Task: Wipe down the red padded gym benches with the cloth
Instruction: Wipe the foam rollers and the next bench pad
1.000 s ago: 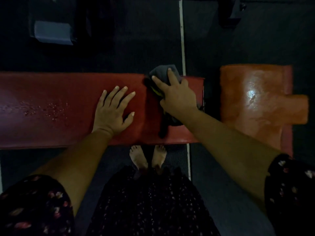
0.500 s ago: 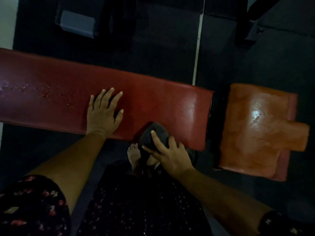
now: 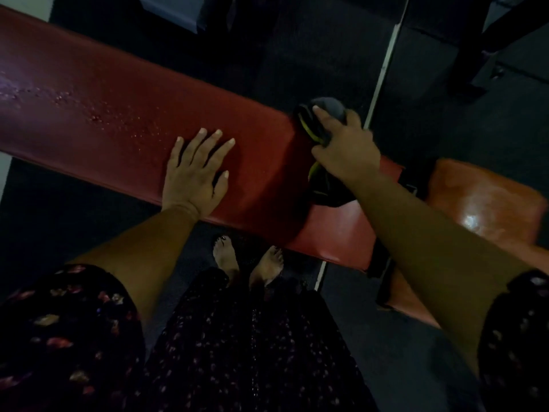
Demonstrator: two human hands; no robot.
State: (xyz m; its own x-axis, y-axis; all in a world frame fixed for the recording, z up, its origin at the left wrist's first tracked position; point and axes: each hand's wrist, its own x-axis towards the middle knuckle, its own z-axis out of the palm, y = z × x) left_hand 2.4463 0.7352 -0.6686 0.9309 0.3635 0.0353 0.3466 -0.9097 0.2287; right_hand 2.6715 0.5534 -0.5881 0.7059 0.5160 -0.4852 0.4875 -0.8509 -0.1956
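The long padded desk is deep red, speckled with pale droplets towards its left end. The seat pad beside it is a lighter orange-red with a white glare spot. The cloth is dark grey with a yellow-green edge. The floor is near-black, crossed by a thin white line. The dress is black with small pink and pale flowers.
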